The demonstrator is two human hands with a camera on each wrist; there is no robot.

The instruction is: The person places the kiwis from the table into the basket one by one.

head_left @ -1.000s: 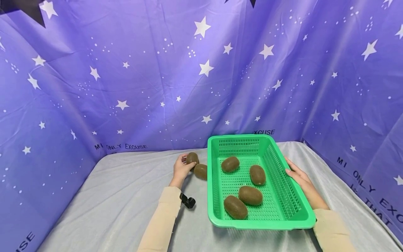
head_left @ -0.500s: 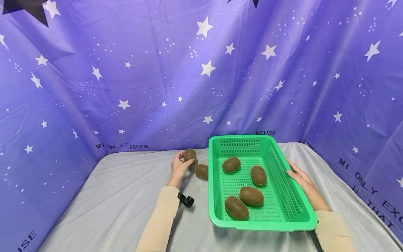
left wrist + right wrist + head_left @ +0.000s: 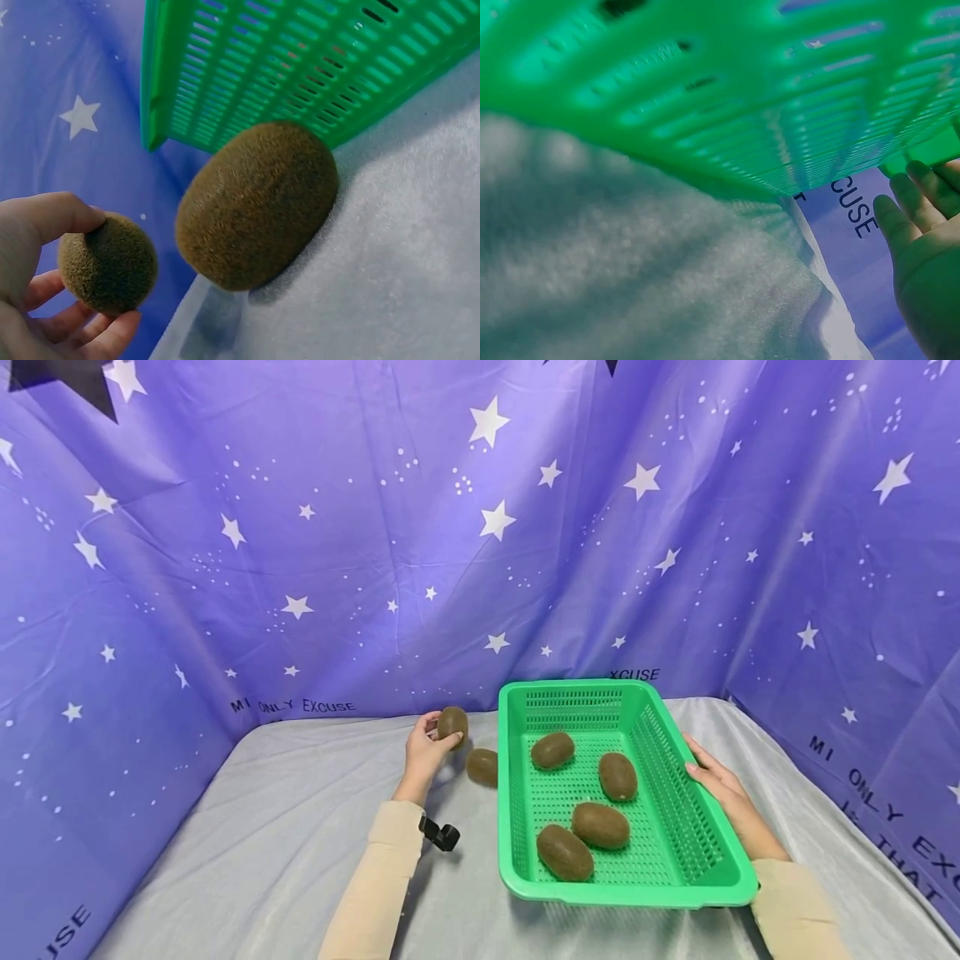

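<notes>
Kiwi [image 3: 452,724] sits pinched between left hand [image 3: 422,752] fingers [image 3: 52,217].

A purple star-printed cloth [image 3: 375,527] is hung behind and to both sides. The table is covered by a grey sheet [image 3: 262,827]. A small black clip [image 3: 442,837] is seen on it.

Brown fuzzy kiwi [image 3: 453,724], lifted

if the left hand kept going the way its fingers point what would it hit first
The left hand, holding a kiwi, points up and away toward the back of the table. Nothing else seems to lie in that line, so it would probably meet the starred purple backdrop first, though depth is hard to judge.
</notes>
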